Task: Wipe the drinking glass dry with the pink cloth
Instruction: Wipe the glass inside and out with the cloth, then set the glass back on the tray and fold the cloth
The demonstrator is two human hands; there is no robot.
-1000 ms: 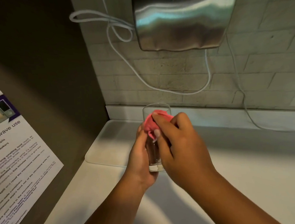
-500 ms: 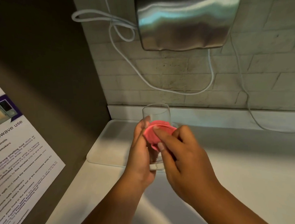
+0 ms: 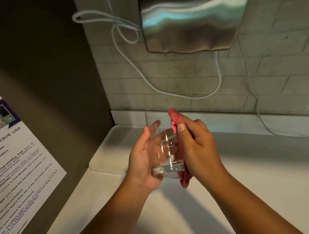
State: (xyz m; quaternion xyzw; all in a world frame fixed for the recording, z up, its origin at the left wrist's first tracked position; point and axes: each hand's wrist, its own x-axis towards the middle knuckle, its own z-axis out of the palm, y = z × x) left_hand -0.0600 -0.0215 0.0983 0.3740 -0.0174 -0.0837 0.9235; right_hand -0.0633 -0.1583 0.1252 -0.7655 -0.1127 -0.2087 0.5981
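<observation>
A clear drinking glass (image 3: 165, 151) is held upright above the white counter, between my two hands. My left hand (image 3: 145, 158) cups its left side with the palm turned up and the fingers spread along the wall. My right hand (image 3: 199, 146) presses the pink cloth (image 3: 180, 147) flat against the glass's right side, thumb on top. The cloth runs from above the rim down past the thick base, where its end hangs free.
A steel hand dryer (image 3: 192, 21) hangs on the brick wall above, with white cables (image 3: 166, 88) looping below it. A white tray (image 3: 114, 147) lies on the counter (image 3: 259, 174) under the glass. A printed microwave notice (image 3: 16, 165) is fixed to the dark panel at left.
The pink cloth has shifted from the near face of the glass to its right side and now hangs lengthwise. My left hand has opened out along the glass.
</observation>
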